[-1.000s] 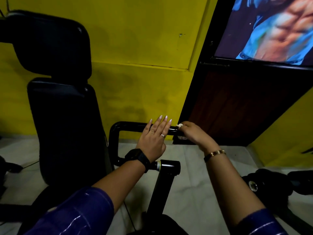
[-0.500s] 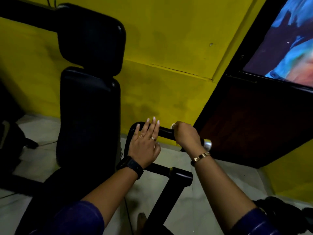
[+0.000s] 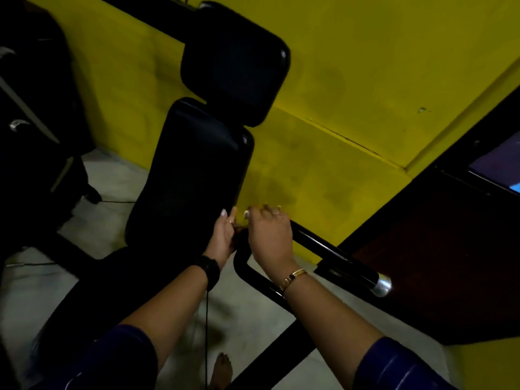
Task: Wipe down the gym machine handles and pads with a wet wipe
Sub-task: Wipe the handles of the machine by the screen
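A black machine handle (image 3: 332, 254) runs from a bend at centre to a chrome end cap at the right. My right hand (image 3: 270, 237) curls over the bend, and a small white bit of the wet wipe (image 3: 246, 214) shows at its fingertips. My left hand (image 3: 223, 237) stands edge-on just left of the bend with its fingers fairly straight, beside the lower edge of the black back pad (image 3: 194, 175). Above that pad sits a black head pad (image 3: 233, 63).
A yellow wall (image 3: 351, 80) stands behind the machine. A dark door panel (image 3: 439, 249) and the corner of a screen (image 3: 501, 167) fill the right. Another dark machine (image 3: 36, 108) stands at the left. Pale floor (image 3: 36, 291) and a bare foot (image 3: 222, 367) lie below.
My right hand has slid left along the handle from near its free end to the bend. My left hand has left the top of the bar and turned edge-on beside the bend.
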Demonstrator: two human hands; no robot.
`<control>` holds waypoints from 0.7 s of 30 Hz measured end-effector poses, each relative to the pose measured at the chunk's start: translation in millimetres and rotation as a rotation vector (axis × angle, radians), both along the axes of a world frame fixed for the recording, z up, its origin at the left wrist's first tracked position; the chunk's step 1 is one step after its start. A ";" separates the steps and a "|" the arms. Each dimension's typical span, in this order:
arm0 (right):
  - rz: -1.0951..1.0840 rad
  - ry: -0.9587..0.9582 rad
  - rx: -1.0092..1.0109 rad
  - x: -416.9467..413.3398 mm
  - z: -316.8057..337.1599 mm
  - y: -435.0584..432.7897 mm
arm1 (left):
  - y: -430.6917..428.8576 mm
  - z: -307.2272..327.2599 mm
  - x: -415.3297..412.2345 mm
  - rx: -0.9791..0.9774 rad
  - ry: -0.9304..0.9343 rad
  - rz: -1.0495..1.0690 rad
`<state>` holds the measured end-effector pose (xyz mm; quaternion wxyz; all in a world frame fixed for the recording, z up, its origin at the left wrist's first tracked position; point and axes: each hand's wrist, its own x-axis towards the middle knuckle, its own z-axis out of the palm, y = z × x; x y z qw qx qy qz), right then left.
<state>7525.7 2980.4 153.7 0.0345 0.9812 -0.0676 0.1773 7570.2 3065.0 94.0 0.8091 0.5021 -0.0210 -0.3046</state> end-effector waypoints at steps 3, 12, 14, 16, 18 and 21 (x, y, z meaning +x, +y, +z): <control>0.118 0.092 -0.150 -9.0 -23.4 5.0 | 6.9 -6.9 6.3 -0.089 0.112 0.058; 0.308 0.132 -0.358 -16.7 -51.7 -2.3 | 16.7 -24.2 19.0 -0.155 0.246 -0.009; 0.334 0.229 -0.444 -18.9 -59.1 3.6 | 15.9 -26.6 21.2 -0.113 0.244 -0.017; 0.317 0.299 -0.487 -20.2 -60.9 8.3 | 14.9 -28.7 22.3 -0.052 0.224 -0.024; 0.326 0.309 -0.519 -20.5 -62.3 7.7 | 13.6 -28.3 20.8 -0.001 0.203 -0.053; 0.379 0.249 -0.537 -21.7 -65.7 0.8 | 5.8 -29.3 21.5 0.034 0.188 -0.104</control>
